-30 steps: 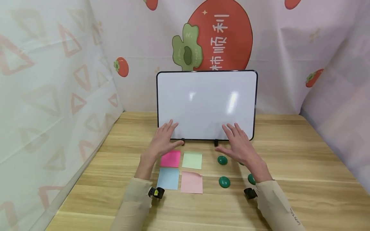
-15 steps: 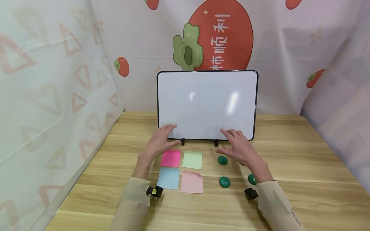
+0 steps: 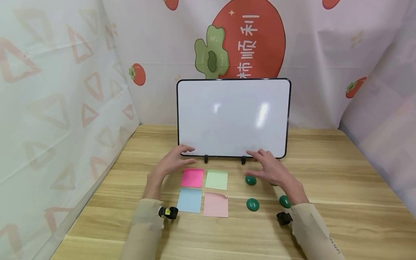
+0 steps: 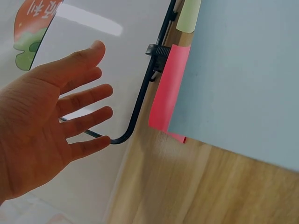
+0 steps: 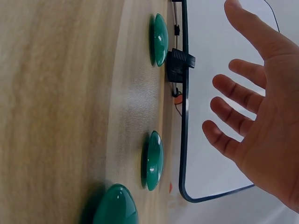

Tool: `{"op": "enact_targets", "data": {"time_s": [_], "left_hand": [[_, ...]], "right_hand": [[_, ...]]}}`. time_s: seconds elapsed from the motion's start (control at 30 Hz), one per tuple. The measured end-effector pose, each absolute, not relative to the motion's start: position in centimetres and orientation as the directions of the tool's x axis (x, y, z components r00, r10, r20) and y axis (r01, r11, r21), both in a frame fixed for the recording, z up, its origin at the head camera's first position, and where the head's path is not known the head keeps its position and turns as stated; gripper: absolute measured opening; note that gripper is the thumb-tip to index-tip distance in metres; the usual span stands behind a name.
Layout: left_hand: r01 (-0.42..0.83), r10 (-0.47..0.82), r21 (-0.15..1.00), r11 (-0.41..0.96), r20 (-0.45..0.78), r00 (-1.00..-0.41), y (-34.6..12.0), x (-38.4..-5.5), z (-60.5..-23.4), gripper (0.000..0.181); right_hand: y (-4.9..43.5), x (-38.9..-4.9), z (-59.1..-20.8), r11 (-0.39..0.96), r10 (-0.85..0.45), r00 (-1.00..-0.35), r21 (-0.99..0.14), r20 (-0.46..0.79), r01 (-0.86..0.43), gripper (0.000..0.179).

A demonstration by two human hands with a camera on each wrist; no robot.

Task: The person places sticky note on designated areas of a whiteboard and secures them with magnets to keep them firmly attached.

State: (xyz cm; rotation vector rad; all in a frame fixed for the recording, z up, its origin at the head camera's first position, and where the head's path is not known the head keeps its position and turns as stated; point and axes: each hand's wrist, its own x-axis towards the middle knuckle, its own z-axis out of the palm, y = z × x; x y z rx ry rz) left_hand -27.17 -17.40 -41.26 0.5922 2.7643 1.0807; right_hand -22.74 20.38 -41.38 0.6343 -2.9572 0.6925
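My left hand (image 3: 173, 159) hovers with parted fingers by the lower left corner of a whiteboard (image 3: 232, 115), holding nothing. Below and right of it lie a hot pink sticky note (image 3: 192, 178), a pale green one (image 3: 216, 180), a blue one (image 3: 190, 200) and a light pink one (image 3: 216, 205). My right hand (image 3: 271, 168), also holding nothing, is above several green domed magnets, near the board's lower right. One magnet (image 3: 251, 180) shows under its thumb, another (image 3: 252, 204) lies nearer me. The right wrist view shows a magnet (image 5: 155, 161) beside the board.
The whiteboard leans upright on a stand with two black clips (image 3: 206, 159), at the back of the wooden table (image 3: 208, 238). Behind it hangs a printed cloth (image 3: 159, 101), and another cloth wall (image 3: 61, 119) rises along the left side. A small black camera sits on each wrist.
Both hands have come down from in front of the board toward the table, the left one also drifting left. Fingers have bent a little. Notes and magnets lie where they were.
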Motion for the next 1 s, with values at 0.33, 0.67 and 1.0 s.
{"op": "enact_targets", "data": {"time_s": [0.33, 0.67, 1.0], "left_hand": [[0.308, 0.400, 0.702, 0.642, 0.036, -0.916, -18.6, -27.5, -41.5, 0.038], [0.285, 0.390, 0.707, 0.647, 0.014, -0.921, -19.3, -27.6, -42.3, 0.032], [0.305, 0.422, 0.699, 0.647, 0.004, -0.906, -19.5, -27.8, -42.8, 0.029]], "right_hand": [[21.1, -22.9, -41.9, 0.785, -0.416, -0.904, -0.464, 0.095, -0.410, 0.080], [21.7, -23.1, -42.6, 0.742, -0.461, -0.887, -0.535, 0.030, -0.404, 0.079], [22.1, -23.0, -42.6, 0.746, -0.471, -0.882, -0.549, -0.036, -0.376, 0.080]]}}
